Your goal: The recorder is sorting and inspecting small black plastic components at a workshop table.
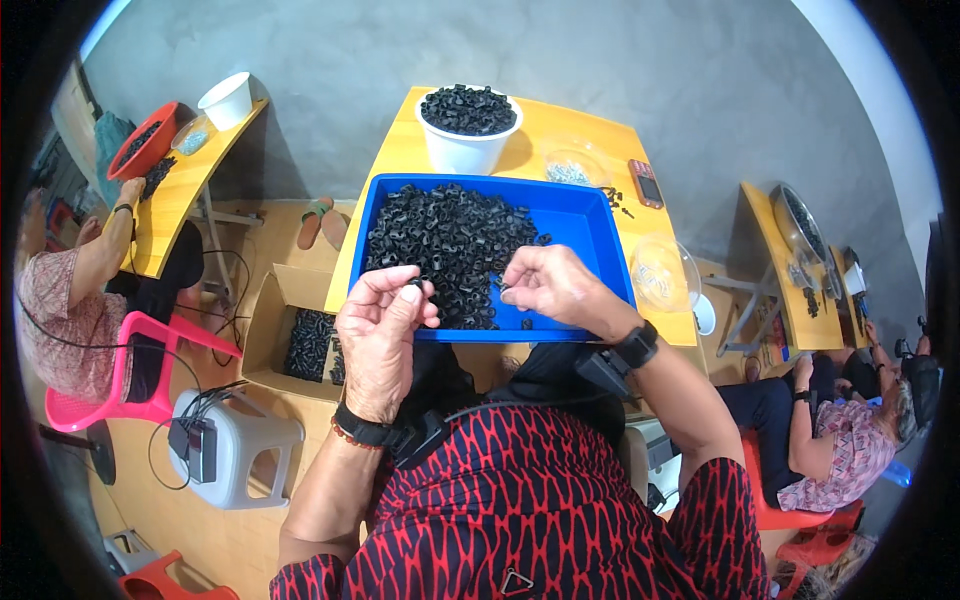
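A blue tray (585,215) lies before me, its left and middle heaped with small black plastic parts (450,235). Over its near left edge my left hand (383,325) is closed in a pinch on a small black plastic part (424,287), mostly covered by the fingers. My right hand (555,285) hovers above the tray's right half, thumb and fingertips pressed together. Whatever it pinches is too small and covered to name. Behind the tray stands a white bucket (467,150) filled with the same black parts.
The yellow table (400,150) also bears a clear bowl of small metal pieces (568,172), a phone (646,185) and another clear dish (662,275). Left below is a cardboard box (265,335) of black parts, beside a grey stool (235,450). Other people sit at tables on both sides.
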Demonstrator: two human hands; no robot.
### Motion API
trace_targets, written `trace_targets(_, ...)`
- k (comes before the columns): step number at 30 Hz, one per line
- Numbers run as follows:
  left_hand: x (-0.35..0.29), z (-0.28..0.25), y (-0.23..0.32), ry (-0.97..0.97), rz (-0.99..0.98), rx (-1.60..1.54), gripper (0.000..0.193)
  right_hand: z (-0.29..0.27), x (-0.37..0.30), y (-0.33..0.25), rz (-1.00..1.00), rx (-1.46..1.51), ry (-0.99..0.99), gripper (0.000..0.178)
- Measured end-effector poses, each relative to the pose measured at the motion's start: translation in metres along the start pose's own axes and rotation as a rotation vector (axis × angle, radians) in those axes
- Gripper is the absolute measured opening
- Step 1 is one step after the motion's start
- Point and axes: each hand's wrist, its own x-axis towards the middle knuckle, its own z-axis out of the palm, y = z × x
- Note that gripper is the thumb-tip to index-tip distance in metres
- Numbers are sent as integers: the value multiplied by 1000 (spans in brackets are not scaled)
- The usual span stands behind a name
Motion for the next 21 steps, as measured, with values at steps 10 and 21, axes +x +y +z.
trace_targets(10,-18,19,-17,-145,-231,11,16,29,-39,-51,-163,313,124,9)
trace_targets(21,-19,23,-13,-120,-241,-40,16,45,-49,-51,-304,-4,349,16)
